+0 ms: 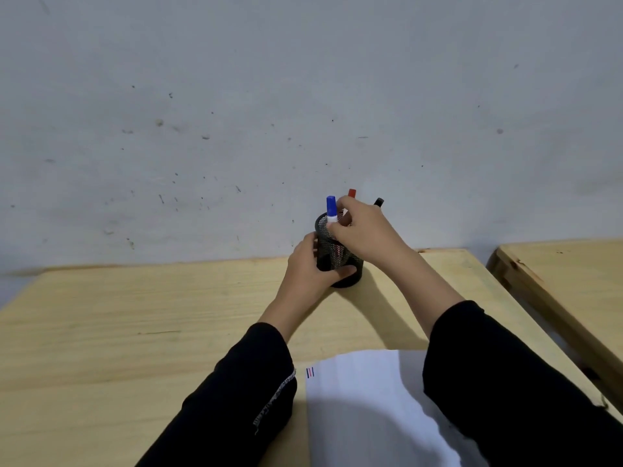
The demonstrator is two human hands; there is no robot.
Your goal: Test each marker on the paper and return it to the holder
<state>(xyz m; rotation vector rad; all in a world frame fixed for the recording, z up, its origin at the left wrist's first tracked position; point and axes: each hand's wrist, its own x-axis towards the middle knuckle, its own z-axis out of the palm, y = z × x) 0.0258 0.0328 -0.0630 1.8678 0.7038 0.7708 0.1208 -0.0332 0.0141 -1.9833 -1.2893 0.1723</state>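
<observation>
A black mesh holder stands on the wooden table near the wall. My left hand wraps around its lower side. A blue-capped marker sticks up from the holder, and my right hand pinches its white barrel just below the cap. Behind that hand, a red cap and a black cap poke up. The white paper lies at the near edge, with short blue and red test strokes in its top left corner.
The wooden table butts against a scuffed grey wall. A second wooden table stands to the right across a narrow gap. Black sleeves cover both forearms, and the right one lies over part of the paper.
</observation>
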